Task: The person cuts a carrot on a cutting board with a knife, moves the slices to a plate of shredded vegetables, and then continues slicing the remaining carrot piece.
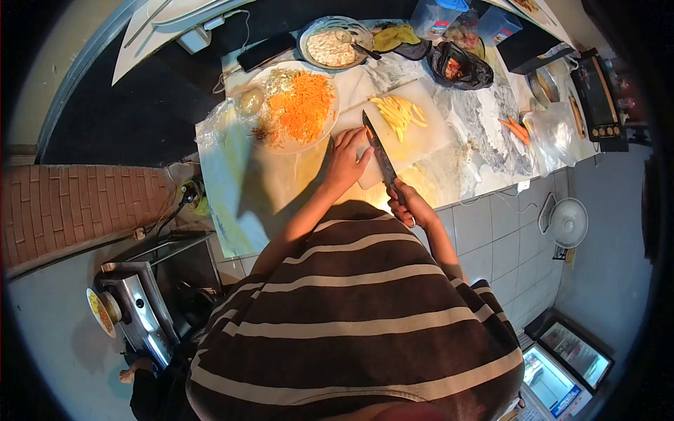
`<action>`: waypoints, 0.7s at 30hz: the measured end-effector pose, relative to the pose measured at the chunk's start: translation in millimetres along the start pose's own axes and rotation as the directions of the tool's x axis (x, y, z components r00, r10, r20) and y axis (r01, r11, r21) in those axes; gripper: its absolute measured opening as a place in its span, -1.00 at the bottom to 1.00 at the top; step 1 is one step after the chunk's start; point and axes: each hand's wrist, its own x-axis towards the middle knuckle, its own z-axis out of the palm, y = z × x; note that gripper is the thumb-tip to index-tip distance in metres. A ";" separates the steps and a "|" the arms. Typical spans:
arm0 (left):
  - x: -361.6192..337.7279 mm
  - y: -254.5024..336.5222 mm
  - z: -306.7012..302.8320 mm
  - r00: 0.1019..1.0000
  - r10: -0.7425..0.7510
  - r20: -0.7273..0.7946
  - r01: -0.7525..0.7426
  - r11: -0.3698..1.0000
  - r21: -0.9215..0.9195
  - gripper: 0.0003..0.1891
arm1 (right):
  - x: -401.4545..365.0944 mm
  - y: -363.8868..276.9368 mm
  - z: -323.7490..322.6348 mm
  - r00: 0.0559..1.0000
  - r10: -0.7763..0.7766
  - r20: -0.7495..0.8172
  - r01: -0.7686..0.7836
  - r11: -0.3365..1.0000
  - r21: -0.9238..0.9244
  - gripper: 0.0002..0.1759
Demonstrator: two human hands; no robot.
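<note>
Head view. Plate (270, 137) of grated carrot, just left of board. Left hand (345, 158): fingers curled, pinning carrot piece (368, 132) on cutting board (432, 137). Knife (379, 154) blade beside fingertips. Right hand (411, 203): fist wrapped round handle. Yellow strips (399, 112) on board.

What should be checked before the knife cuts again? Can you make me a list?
1. Grip on the knife: ok, the right hand is closed round its handle.
2. Fingers clear of the blade: not ok, the left hand lies right beside it.
3. The orange piece held steady: cannot tell, too small to see.
4. The cutting board flat on the counter: ok.
5. The yellow strips out of the way: ok, they lie farther along the board.
</note>
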 end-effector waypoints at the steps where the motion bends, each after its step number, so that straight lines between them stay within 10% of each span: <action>1: -0.3 -2.9 1.6 0.999 -0.045 -0.029 0.042 0.994 -0.097 -0.58 | 0.7 -0.1 0.0 1.000 -0.001 0.002 0.001 1.000 0.000 -0.56; 11: 7.1 -9.5 -11.3 0.969 -0.226 0.101 0.244 0.939 -0.241 -0.63 | -10.0 -2.4 -4.0 0.992 -0.105 -0.071 0.090 0.979 -0.180 -0.48; 13: 9.8 -6.3 -10.5 0.880 -0.381 0.282 0.471 0.773 -0.425 -0.49 | -7.7 -1.9 -5.5 0.995 -0.074 -0.066 0.061 0.981 -0.184 -0.48; 21: 5.2 -20.5 -0.6 0.919 -0.320 0.232 0.392 0.809 -0.438 -0.48 | -2.2 -4.3 -1.3 0.999 -0.041 -0.023 0.037 0.990 -0.133 -0.53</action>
